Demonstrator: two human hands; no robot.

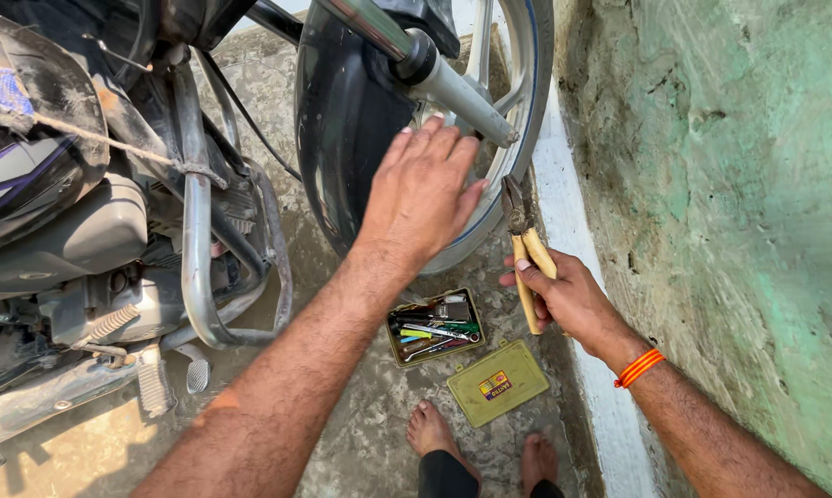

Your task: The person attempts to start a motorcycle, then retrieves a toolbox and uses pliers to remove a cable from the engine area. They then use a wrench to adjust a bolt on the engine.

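Head view, looking down. The dark motorcycle front wheel [489, 138] at upper centre is cut off by the top edge and partly hidden behind the black mudguard [342, 120] and silver fork leg [453, 88]. The left hand [420, 194], fingers spread flat, holds nothing and rests against the wheel. The right hand [568, 295], centre right, is closed around yellow-handled steel pliers [525, 249], nose up beside the rim. Little room separates the wheel from the green plaster wall [729, 203]. Below, on the concrete floor [360, 424], an open olive tool tin [434, 327] lies beside its lid [497, 382], which bears a small yellow-and-red label.
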